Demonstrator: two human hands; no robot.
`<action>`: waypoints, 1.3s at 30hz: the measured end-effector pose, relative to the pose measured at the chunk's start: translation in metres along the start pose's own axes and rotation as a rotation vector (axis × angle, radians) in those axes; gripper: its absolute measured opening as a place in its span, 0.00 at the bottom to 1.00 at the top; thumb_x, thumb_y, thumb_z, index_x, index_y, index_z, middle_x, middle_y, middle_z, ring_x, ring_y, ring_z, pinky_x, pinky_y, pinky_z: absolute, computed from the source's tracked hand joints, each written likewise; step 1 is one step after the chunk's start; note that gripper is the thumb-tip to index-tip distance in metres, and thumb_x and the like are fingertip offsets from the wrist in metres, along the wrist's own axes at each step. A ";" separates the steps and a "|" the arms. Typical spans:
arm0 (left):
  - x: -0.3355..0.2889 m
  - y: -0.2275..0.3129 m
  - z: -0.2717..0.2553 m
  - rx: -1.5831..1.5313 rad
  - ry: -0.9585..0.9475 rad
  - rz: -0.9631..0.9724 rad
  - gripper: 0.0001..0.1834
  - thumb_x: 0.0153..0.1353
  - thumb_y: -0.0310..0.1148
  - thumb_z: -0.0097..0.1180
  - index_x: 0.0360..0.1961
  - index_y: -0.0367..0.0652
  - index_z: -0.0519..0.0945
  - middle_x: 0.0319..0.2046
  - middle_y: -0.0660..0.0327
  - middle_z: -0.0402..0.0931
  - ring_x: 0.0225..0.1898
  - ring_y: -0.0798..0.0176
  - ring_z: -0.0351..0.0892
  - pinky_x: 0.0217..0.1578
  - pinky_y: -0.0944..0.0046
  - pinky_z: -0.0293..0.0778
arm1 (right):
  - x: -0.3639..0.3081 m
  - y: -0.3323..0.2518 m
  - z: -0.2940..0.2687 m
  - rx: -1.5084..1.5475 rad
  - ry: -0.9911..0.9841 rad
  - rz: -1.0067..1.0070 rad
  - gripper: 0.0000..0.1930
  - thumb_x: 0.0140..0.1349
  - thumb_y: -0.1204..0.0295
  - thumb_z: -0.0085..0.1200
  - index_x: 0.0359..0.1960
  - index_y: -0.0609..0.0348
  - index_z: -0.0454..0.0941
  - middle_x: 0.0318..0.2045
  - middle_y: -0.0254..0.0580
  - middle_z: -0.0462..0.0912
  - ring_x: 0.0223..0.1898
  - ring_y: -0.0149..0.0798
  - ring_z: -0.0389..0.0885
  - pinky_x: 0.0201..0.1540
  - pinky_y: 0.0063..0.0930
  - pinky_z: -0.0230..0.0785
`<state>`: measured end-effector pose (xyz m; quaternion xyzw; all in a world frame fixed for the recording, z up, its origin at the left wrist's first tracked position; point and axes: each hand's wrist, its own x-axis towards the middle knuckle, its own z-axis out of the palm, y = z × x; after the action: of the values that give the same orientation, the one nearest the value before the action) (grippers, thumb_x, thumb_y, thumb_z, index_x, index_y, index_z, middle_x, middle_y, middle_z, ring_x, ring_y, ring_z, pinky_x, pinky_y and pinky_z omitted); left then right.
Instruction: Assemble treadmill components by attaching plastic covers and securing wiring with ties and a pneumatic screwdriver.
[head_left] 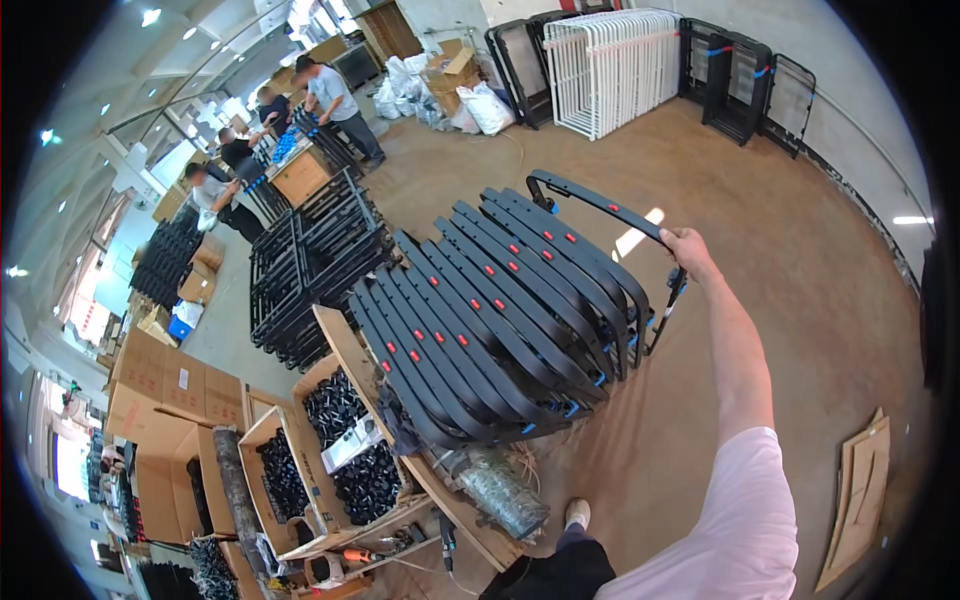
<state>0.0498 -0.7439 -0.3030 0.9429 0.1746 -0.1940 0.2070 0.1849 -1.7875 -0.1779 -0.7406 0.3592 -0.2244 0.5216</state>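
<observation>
With my arm stretched out, my right hand point(690, 252) is closed around the rounded corner of a black metal frame point(595, 198), which carries a small red mark. This frame stands at the far right end of a row of similar black frames point(500, 310), packed side by side and leaning, with red marks on their rails and blue pieces low at their corners. A gap shows between the held frame and the row. My left hand is out of view.
Wooden bins point(290, 515) of small black parts stand at lower left, near a clear-wrapped roll point(505, 495). More black frames point(315, 255) are stacked beyond. Several people work at a far table point(300, 180). White frames point(610, 80) line the wall; flat cardboard point(855, 495) lies right.
</observation>
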 end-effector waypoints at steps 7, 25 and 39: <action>0.005 0.266 -0.039 -0.692 0.226 0.514 0.12 0.75 0.30 0.52 0.48 0.34 0.83 0.33 0.60 0.84 0.33 0.67 0.82 0.37 0.67 0.78 | -0.146 0.016 -0.065 0.004 0.228 0.085 0.25 0.73 0.54 0.54 0.22 0.61 0.77 0.17 0.33 0.74 0.21 0.30 0.70 0.27 0.32 0.62; -0.272 0.544 0.205 -0.738 -1.455 0.376 0.26 0.68 0.60 0.63 0.27 0.51 0.72 0.17 0.69 0.70 0.15 0.70 0.70 0.16 0.64 0.64 | -0.670 0.358 0.050 0.742 0.269 1.203 0.43 0.73 0.29 0.31 0.43 0.60 0.81 0.26 0.50 0.84 0.28 0.52 0.84 0.26 0.50 0.78; -0.114 0.290 -0.033 -0.654 -1.705 0.595 0.18 0.75 0.48 0.60 0.36 0.46 0.73 0.14 0.73 0.64 0.11 0.76 0.61 0.13 0.70 0.56 | -0.710 0.257 0.274 1.264 0.190 0.603 0.33 0.71 0.36 0.43 0.48 0.56 0.79 0.30 0.41 0.85 0.30 0.46 0.85 0.30 0.41 0.80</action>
<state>0.0802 -1.0049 -0.1321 0.3860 -0.2356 -0.6957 0.5582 -0.1529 -1.1269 -0.4849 -0.1413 0.3936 -0.2997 0.8575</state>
